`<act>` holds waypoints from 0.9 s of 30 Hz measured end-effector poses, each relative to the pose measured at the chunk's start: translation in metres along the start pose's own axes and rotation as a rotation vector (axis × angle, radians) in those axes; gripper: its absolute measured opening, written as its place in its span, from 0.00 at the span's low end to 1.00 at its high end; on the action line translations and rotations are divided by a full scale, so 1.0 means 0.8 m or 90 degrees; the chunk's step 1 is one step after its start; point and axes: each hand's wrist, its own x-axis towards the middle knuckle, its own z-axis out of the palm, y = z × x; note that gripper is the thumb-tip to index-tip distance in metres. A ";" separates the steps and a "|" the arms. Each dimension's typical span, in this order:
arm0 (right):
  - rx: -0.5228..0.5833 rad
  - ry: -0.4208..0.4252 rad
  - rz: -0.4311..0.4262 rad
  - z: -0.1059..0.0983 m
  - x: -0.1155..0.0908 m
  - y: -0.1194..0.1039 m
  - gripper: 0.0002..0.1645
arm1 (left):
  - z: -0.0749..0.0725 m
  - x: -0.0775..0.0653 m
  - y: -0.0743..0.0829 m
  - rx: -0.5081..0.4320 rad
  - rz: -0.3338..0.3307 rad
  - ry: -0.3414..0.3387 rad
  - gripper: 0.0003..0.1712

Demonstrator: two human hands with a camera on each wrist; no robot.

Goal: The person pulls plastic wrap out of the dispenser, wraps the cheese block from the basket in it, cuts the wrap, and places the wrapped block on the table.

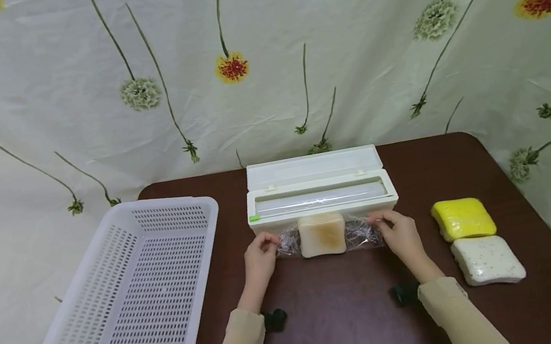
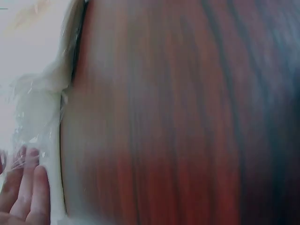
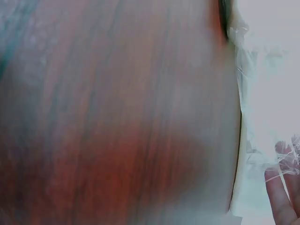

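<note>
A cream-coloured, rounded-square block with a brown patch [image 1: 322, 235], like a thick bread slice, lies against the front of the white cling film dispenser [image 1: 284, 219]. Clear cling film [image 1: 364, 233] is around the block and bunches out on both sides. My left hand [image 1: 260, 261] pinches the film's left end, and my right hand [image 1: 402, 236] pinches the right end. In the left wrist view, fingers [image 2: 40, 192] lie at the crinkled film [image 2: 40, 110]. The right wrist view has fingertips [image 3: 274, 180] behind shiny film strands at its right edge.
A white perforated plastic basket [image 1: 201, 283] stands on the left of the dark brown table [image 1: 346, 319]. To the right, a yellow film-wrapped block [image 1: 463, 219] sits behind a white speckled one [image 1: 487, 259]. The dispenser's lid [image 1: 313, 167] is raised at the back. A floral cloth [image 1: 355, 59] hangs behind.
</note>
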 end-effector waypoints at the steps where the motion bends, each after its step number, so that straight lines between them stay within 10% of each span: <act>1: -0.003 0.000 0.000 0.000 0.001 0.000 0.09 | -0.002 0.001 -0.001 0.010 0.003 -0.009 0.08; 13: -0.056 -0.079 0.060 -0.001 0.006 0.000 0.14 | -0.016 0.000 0.005 0.265 0.142 -0.085 0.11; 27: -0.089 -0.163 0.047 -0.001 0.011 -0.002 0.11 | -0.013 -0.001 0.013 0.262 0.102 -0.081 0.14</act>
